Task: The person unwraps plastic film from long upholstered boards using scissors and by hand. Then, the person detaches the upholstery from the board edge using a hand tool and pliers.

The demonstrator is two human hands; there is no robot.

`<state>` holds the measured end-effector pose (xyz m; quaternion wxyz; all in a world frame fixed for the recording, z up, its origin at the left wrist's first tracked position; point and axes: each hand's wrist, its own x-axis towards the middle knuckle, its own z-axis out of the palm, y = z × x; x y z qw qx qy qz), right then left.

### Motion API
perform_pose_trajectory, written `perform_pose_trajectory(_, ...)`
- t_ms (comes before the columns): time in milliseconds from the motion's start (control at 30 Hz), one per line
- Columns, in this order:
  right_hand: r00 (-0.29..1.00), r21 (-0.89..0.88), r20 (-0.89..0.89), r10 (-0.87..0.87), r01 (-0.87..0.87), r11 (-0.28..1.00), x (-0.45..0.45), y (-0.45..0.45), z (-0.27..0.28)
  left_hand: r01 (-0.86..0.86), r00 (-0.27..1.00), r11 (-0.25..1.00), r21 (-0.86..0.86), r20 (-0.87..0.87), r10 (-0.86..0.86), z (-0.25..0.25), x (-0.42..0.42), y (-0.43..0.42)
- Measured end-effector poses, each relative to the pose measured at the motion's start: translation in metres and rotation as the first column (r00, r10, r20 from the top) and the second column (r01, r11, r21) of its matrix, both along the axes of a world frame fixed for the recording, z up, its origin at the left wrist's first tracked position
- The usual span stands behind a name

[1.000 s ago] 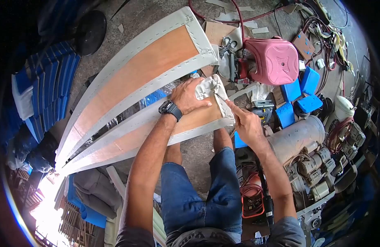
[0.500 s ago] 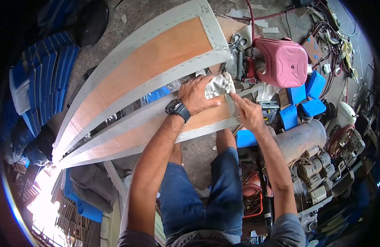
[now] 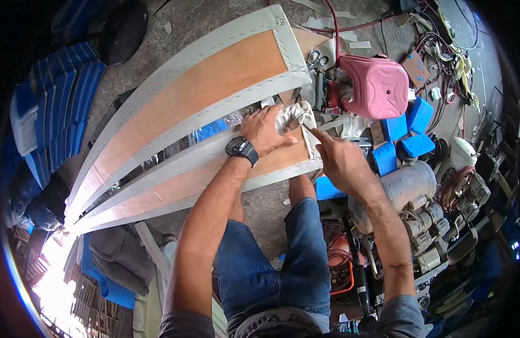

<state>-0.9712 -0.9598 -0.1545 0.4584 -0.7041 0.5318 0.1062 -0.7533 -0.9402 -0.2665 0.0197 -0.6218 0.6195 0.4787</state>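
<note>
My left hand lies at the end of the nearer long wooden panel, its fingers and thumb closed around a bunched flap of white fabric. A black watch is on that wrist. My right hand is curled at the panel's right corner, index finger pointing toward the fabric. A thin, dark tool seems to stick out from its fingers and meet the fabric's edge; its kind is hard to make out. Pale fabric borders the panel. A second wooden panel, its white border stapled down, lies beyond.
A pink plastic stool lies tipped on its side to the right, near scissors and a red hose. Blue blocks, a metal tank and machinery crowd the right. Blue striped pieces are stacked at left.
My right hand has drawn in closer to me and turned, with its fingers more curled. My left hand stays on the fabric. The whole view has shifted slightly.
</note>
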Motion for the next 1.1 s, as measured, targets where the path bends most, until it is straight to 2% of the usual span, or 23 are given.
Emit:
perform_pose_trajectory(67, 0.997, 0.1, -0.08, 0.001, 0.007, 0.995, -0.011, -0.006, -0.005, -0.015, 0.999, 1.0, -0.024, -0.039, 0.014, 0.002, 0.004, -0.001)
perform_pose_trajectory(133, 0.999, 0.026, 0.011, -0.031, 0.031, 0.999, -0.04, 0.003, -0.029, 0.059, 0.998, 0.998, -0.025, 0.031, -0.058, 0.008, 0.009, -0.003)
perform_pose_trajectory(167, 0.979, -0.011, 0.177, -0.096, 0.1, 0.995, -0.051, 0.01, -0.041, 0.044, 0.999, 0.998, -0.045, 0.029, -0.043, 0.009, 0.013, 0.001)
perform_pose_trajectory(267, 0.958, -0.081, 0.269, -0.1, 0.126, 0.989, -0.052, 0.028, -0.054, 0.052, 0.996, 0.997, 0.061, 0.07, -0.057, 0.011, 0.03, 0.002)
perform_pose_trajectory(300, 0.969, 0.033, 0.19, -0.16, 0.157, 0.987, -0.048, 0.032, -0.052, 0.052, 0.995, 0.998, 0.037, 0.088, -0.055, 0.012, 0.03, 0.002)
perform_pose_trajectory(333, 0.969, 0.042, 0.187, -0.161, 0.156, 0.987, -0.041, 0.037, -0.049, 0.052, 0.995, 0.998, 0.046, 0.086, -0.055, 0.011, 0.03, 0.002)
perform_pose_trajectory(500, 0.99, -0.05, 0.047, -0.133, 0.135, 0.99, -0.025, 0.052, -0.037, 0.032, 0.998, 0.998, 0.053, 0.061, -0.035, 0.006, 0.03, 0.001)
perform_pose_trajectory(567, 0.995, -0.082, -0.063, -0.074, 0.069, 0.994, -0.015, 0.046, -0.024, 0.026, 0.998, 0.999, 0.036, 0.055, -0.028, 0.004, 0.031, 0.005)
perform_pose_trajectory(700, 0.987, -0.097, -0.16, -0.001, -0.015, 0.995, -0.009, 0.032, -0.019, 0.009, 0.999, 1.0, -0.011, 0.041, -0.009, -0.003, 0.028, 0.01)
perform_pose_trajectory(767, 0.999, -0.018, 0.0, -0.049, 0.048, 0.999, -0.022, 0.024, -0.041, 0.003, 0.998, 1.0, -0.019, 0.058, -0.002, -0.005, 0.029, 0.003)
perform_pose_trajectory(800, 0.999, -0.012, -0.001, -0.052, 0.052, 0.999, -0.031, 0.03, -0.057, 0.02, 0.998, 0.999, 0.028, 0.051, -0.021, 0.0, 0.029, 0.0)
perform_pose_trajectory(867, 0.963, -0.19, 0.262, -0.065, 0.118, 0.975, -0.049, 0.044, -0.101, 0.032, 0.998, 0.996, 0.078, 0.046, -0.036, -0.001, 0.029, -0.002)
perform_pose_trajectory(900, 0.962, -0.279, 0.273, -0.001, 0.08, 0.957, -0.051, 0.045, -0.116, 0.025, 0.999, 0.998, 0.059, 0.034, -0.027, -0.001, 0.03, 0.0)
perform_pose_trajectory(933, 0.959, -0.275, 0.282, -0.001, 0.082, 0.958, -0.053, 0.054, -0.123, 0.023, 0.999, 0.999, 0.033, 0.024, -0.024, 0.001, 0.031, 0.001)
perform_pose_trajectory(1000, 0.962, -0.404, 0.261, 0.081, 0.033, 0.914, -0.047, 0.047, -0.128, 0.013, 0.999, 0.999, 0.047, 0.04, -0.015, 0.003, 0.031, -0.003)
perform_pose_trajectory(1067, 0.972, -0.361, 0.228, 0.065, 0.022, 0.932, -0.049, 0.049, -0.11, 0.03, 0.999, 1.0, 0.006, 0.031, -0.03, 0.001, 0.03, 0.003)
perform_pose_trajectory(1100, 0.976, -0.316, 0.215, 0.023, 0.047, 0.948, -0.047, 0.049, -0.096, 0.032, 0.999, 0.998, 0.056, 0.014, -0.033, 0.007, 0.03, 0.0)
